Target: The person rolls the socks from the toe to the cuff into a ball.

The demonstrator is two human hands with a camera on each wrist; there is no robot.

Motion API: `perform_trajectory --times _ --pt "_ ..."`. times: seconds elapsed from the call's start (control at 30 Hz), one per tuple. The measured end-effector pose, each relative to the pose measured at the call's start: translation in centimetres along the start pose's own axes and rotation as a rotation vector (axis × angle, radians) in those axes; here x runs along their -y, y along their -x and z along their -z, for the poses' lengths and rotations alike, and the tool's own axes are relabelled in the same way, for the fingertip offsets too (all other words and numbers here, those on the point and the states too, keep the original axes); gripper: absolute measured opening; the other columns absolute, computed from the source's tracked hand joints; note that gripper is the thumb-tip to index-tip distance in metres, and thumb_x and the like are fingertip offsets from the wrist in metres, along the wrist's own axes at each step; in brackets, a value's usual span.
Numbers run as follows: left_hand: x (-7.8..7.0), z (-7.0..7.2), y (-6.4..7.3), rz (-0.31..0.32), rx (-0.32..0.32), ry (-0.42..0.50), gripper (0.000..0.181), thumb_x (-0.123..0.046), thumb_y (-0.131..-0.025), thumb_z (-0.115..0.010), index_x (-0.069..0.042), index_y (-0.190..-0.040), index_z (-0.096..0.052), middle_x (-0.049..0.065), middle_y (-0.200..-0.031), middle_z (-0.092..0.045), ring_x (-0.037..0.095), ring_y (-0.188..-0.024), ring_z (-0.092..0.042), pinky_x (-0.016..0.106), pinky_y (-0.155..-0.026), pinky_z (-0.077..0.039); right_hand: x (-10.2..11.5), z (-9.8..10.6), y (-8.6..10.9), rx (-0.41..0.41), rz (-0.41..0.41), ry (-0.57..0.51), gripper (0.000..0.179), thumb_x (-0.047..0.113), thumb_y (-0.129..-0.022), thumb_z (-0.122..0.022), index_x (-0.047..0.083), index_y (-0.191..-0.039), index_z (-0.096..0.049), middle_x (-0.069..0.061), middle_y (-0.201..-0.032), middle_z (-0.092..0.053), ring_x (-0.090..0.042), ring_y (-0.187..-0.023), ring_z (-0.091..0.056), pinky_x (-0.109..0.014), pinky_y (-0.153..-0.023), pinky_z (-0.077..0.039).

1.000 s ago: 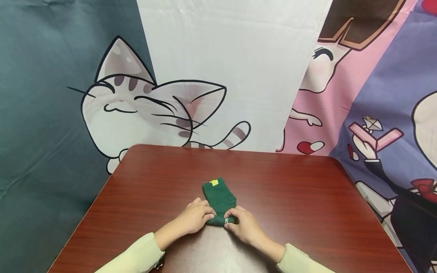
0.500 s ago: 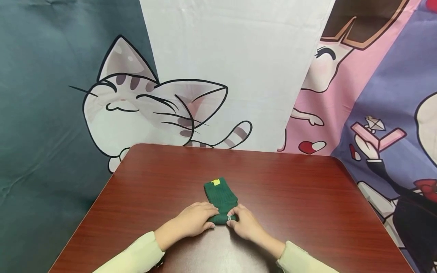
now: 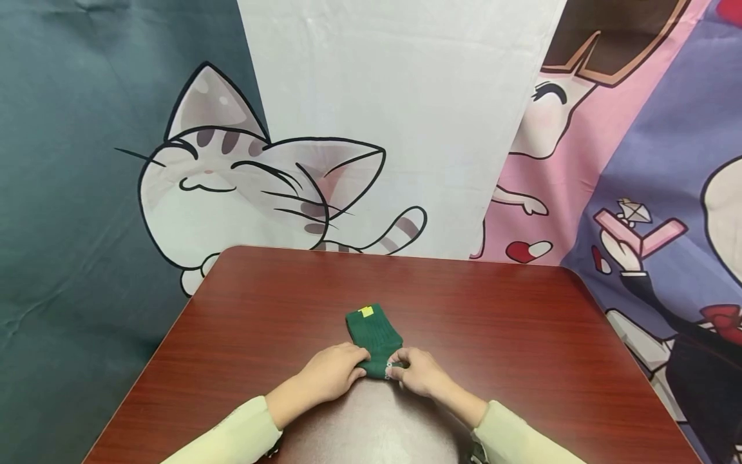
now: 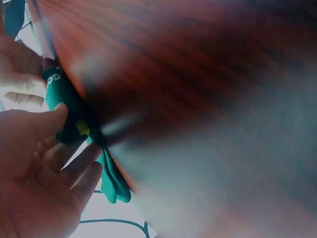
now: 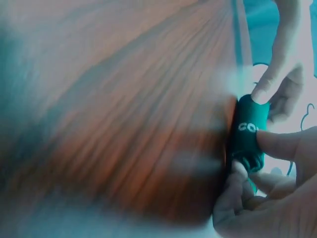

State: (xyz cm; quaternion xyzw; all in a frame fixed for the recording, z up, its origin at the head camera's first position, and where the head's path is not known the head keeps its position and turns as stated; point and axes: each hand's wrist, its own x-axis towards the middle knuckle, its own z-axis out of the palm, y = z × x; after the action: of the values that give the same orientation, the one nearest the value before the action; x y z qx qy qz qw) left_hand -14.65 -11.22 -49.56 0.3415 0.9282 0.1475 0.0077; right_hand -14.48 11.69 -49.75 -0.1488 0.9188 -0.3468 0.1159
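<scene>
A pair of dark green ribbed socks [image 3: 373, 330] lies flat on the table, with a yellow label [image 3: 366, 311] at its far end. The near end is rolled up into a thick roll [image 5: 246, 130] with white lettering, and its spiral end shows in the right wrist view. My left hand [image 3: 332, 372] grips the left end of this roll, thumb on the near side and fingers over it. At the opposite end, my right hand [image 3: 425, 372] pinches the roll between thumb and fingers, partly covering the lettering. In the left wrist view, two green sock layers [image 4: 113, 183] hang together beyond the fingers.
The reddish-brown wooden table [image 3: 261, 290] spreads around both hands, with rounded far corners. Behind it hangs a cloth backdrop [image 3: 394, 96] printed with a cartoon cat and figures.
The roll has turned and shifted slightly away from me, its lettering moving round. My left thumb has come up from the tabletop onto the roll. The right hand keeps its pinch.
</scene>
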Motion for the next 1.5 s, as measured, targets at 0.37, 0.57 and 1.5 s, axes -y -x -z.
perform_trajectory --times 0.37,0.57,1.5 --pt "-0.4 -0.3 -0.3 0.036 -0.039 -0.094 0.017 -0.026 -0.097 -0.067 -0.015 -0.108 -0.076 -0.007 -0.097 -0.067 0.012 -0.092 -0.068 0.031 -0.073 -0.058 -1.3 -0.9 0.6 -0.213 0.358 0.251 0.030 0.020 -0.077 -0.088 0.016 -0.105 -0.075 0.007 -0.099 -0.066 -0.007 -0.085 -0.062 -0.029 -0.073 -0.054" --pt "-0.5 -0.1 -0.2 0.041 -0.038 -0.038 0.024 -0.023 -0.098 -0.068 -0.017 -0.120 -0.072 -0.005 -0.100 -0.069 0.013 -0.079 -0.067 0.031 -0.063 -0.055 -1.4 -1.0 0.5 -0.227 0.326 0.204 0.023 0.020 -0.082 -0.085 0.017 -0.103 -0.077 0.008 -0.097 -0.065 -0.005 -0.081 -0.060 -0.026 -0.068 -0.051" --pt "-2.0 -0.4 -0.4 0.070 -0.028 -0.166 0.016 -0.024 -0.090 -0.076 -0.015 -0.099 -0.066 -0.004 -0.094 -0.060 0.015 -0.088 -0.065 0.033 -0.061 -0.055 -0.9 0.1 -0.3 -0.017 0.036 -0.077 0.016 0.022 -0.088 -0.079 0.012 -0.101 -0.079 0.005 -0.060 -0.065 -0.006 -0.054 -0.057 -0.027 -0.063 -0.049"
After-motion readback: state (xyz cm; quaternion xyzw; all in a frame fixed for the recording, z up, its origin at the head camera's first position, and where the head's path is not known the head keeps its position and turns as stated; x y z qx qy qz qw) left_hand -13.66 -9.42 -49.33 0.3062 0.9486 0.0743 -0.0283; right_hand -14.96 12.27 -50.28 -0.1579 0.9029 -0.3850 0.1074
